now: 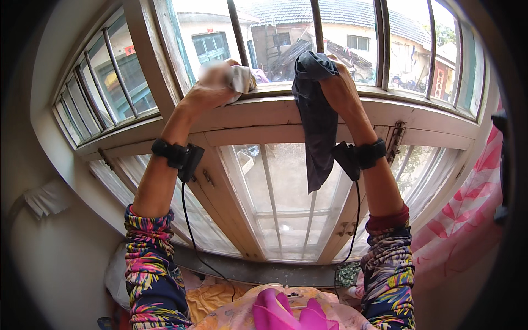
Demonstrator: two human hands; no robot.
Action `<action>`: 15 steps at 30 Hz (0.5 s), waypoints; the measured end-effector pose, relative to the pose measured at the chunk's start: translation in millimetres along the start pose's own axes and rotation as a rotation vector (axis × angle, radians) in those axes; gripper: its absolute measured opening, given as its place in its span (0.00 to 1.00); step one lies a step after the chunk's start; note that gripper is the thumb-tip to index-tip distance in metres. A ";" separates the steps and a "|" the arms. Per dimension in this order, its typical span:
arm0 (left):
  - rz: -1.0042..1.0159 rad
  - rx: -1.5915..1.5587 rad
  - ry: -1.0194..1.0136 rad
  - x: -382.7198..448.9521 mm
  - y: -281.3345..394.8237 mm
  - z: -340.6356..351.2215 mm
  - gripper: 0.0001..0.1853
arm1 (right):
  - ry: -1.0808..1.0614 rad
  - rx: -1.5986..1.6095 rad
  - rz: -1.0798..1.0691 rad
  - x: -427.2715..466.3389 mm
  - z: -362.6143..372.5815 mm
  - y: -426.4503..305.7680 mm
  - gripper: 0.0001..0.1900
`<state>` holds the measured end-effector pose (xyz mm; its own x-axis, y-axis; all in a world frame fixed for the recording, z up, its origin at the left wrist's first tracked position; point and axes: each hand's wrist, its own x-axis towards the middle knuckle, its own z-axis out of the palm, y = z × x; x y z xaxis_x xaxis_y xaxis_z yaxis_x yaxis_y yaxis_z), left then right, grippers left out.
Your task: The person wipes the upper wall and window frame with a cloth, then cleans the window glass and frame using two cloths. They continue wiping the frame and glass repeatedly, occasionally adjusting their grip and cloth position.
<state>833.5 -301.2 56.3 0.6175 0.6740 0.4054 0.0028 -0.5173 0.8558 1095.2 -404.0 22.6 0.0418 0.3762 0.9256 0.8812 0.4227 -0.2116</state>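
My left hand (212, 84) is up at the lower edge of the upper window pane, its fingers closed around a crumpled whitish cloth (242, 80). Part of that hand is blurred. To its right, my right hand (339, 84) grips a dark grey cloth (315, 119), bunched at the top beside a metal bar. The rest of this cloth hangs down in front of the wooden crossbar (255, 113) and the lower pane. Both hands are at the same white-painted wooden window frame (416, 117).
Rusty vertical bars (317, 24) cross the upper panes. Below are lower casements with latches (208, 177) and a grey sill (247, 266). A pink patterned curtain (458, 214) hangs at right. Black cables (187, 222) run from the wrist straps. Yellow fabric (212, 301) lies below.
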 end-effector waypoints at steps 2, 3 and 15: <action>0.130 0.922 -0.090 -0.2 13.0 -6.7 0.19 | -0.028 0.151 0.025 0.3 -2.4 2.8 0.10; 0.213 0.919 -0.067 -1.8 12.7 -4.7 0.20 | -0.024 0.180 -0.007 0.7 -2.8 3.7 0.09; 0.399 1.276 0.016 -37.6 23.4 -50.4 0.30 | -0.016 0.011 -0.158 -0.5 -3.9 6.0 0.08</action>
<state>770.7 -312.0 77.3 0.7388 0.3640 0.5672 0.5592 -0.8008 -0.2146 1102.2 -404.9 22.0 -0.1045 0.3169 0.9427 0.8708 0.4871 -0.0672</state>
